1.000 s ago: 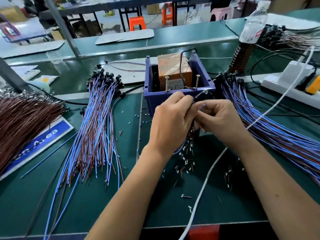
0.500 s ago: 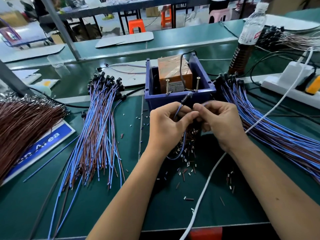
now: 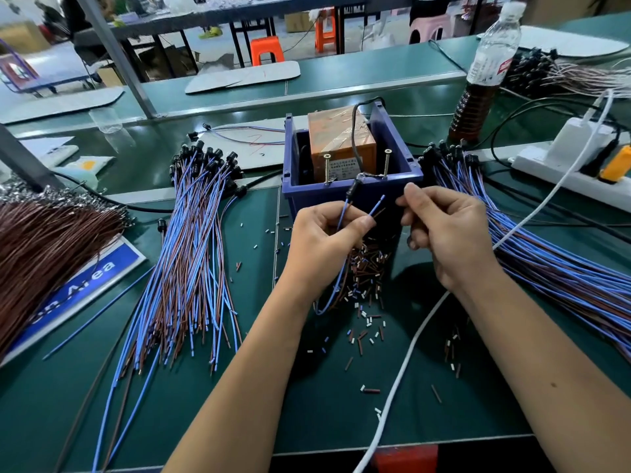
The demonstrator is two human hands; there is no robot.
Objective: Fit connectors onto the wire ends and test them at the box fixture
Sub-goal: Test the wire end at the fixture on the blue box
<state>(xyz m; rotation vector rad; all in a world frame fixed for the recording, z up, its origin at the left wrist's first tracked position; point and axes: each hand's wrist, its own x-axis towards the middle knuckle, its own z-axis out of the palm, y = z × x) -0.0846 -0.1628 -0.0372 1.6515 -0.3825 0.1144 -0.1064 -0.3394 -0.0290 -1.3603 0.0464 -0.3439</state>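
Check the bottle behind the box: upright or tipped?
Upright. The bottle stands on its base on the bench, cap at the top, dark liquid filling its lower part.

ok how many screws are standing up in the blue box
2: one screw near the front left of the blue box, the other screw front right, either side of the black cable. More may be hidden inside.

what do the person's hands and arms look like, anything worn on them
Both forearms are bare up to the frame edge, with no sleeves in view. The left hand and right hand wear no gloves, rings, watch or wrist strap. The fingernails look short and unpainted.
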